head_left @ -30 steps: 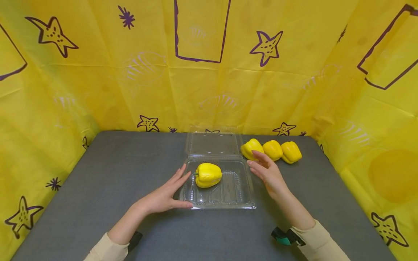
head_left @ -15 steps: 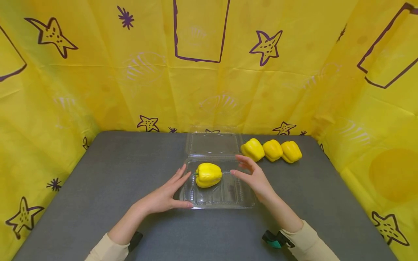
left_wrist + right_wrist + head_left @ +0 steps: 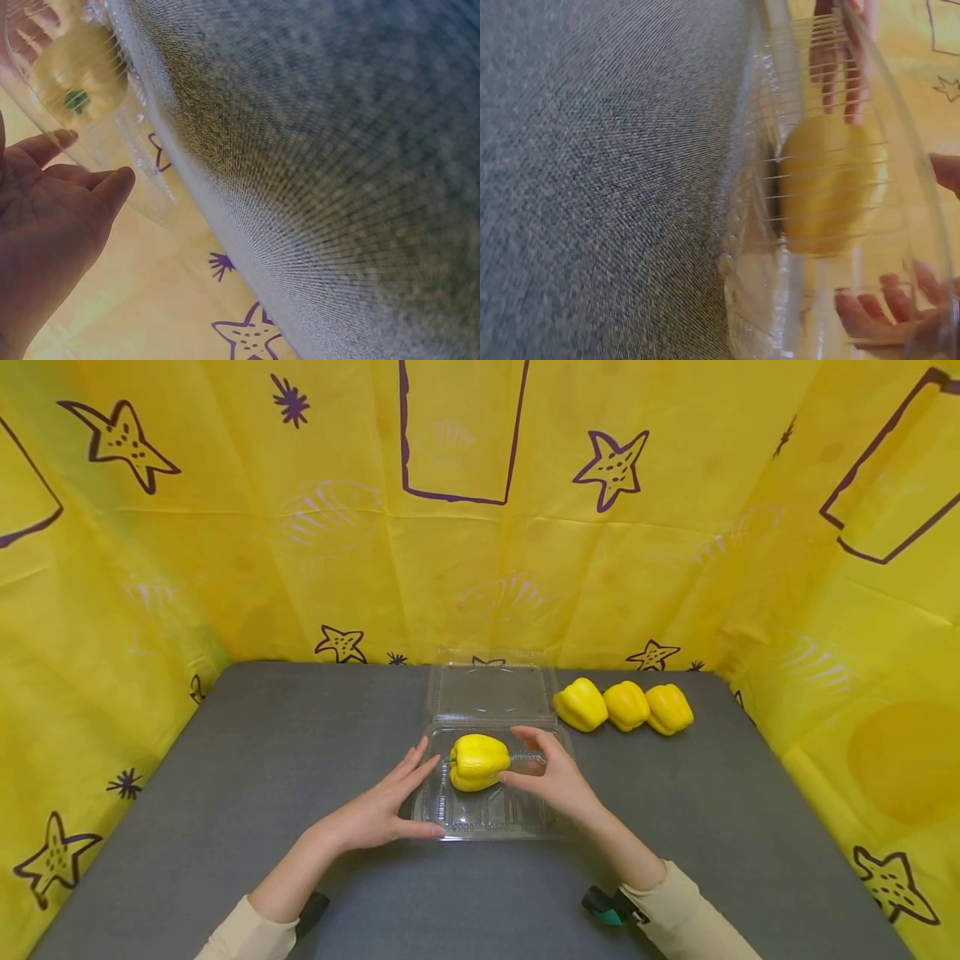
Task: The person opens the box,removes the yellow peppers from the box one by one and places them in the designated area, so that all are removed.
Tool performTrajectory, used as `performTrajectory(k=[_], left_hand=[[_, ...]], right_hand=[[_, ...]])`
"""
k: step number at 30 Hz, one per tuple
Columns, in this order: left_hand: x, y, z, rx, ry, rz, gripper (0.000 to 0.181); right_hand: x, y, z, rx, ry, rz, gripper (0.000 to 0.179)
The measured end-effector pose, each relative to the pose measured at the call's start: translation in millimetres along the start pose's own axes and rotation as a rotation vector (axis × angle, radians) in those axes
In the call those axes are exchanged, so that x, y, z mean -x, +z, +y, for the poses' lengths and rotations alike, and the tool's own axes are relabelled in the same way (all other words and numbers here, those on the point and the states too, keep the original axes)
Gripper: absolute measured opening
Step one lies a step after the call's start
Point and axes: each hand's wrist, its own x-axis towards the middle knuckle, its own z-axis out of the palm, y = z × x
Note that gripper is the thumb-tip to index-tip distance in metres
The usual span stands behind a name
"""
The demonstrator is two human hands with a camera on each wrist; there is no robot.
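Note:
A yellow bell pepper (image 3: 478, 763) lies on its side in the base of a clear plastic clamshell box (image 3: 491, 827), its green stem toward my left hand. My left hand (image 3: 367, 814) rests by the box's left edge, fingers spread and thumb at the front left corner. Over the right part of the box, my right hand (image 3: 558, 781) reaches in with fingers parted and thumb tip close to the pepper's right end. In the right wrist view, the bell pepper (image 3: 829, 187) shows through the clear wall, with fingers (image 3: 885, 311) apart from it.
Behind the base lies the box's opened lid (image 3: 491, 689). To its right, three more yellow bell peppers (image 3: 581, 704) stand in a row on the grey table (image 3: 322, 718). Yellow patterned cloth (image 3: 480, 552) hangs behind and at both sides.
My right hand has moved left from beside the far peppers, over the box's right edge, up to the pepper inside. My left hand and the peppers have stayed put.

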Motion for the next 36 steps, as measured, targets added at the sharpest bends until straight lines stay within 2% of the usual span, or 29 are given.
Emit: performTrajectory(k=[7, 14, 20, 29, 36], left_hand=[[-0.3, 0.1, -0.2, 0.003, -0.008, -0.007, 0.106], [0.7, -0.2, 0.2, 0.009, -0.012, -0.009, 0.105], [0.9, -0.3, 0.3, 0.006, -0.003, -0.007, 0.105], [0.5, 0.0, 0.3, 0.005, -0.007, -0.008, 0.105], [0.8, 0.2, 0.1, 0.007, -0.005, -0.008, 0.105]], right_hand=[[-5.5, 11.5, 2.5, 0.184, -0.088, -0.007, 0.074], [-11.9, 18.6, 4.2, 0.227, -0.113, -0.027, 0.072], [-14.8, 22.1, 7.0, 0.316, -0.154, -0.018, 0.072], [-16.0, 23.7, 11.4, 0.328, -0.158, -0.018, 0.071], [-14.8, 24.3, 10.9, 0.346, -0.127, -0.007, 0.064]])
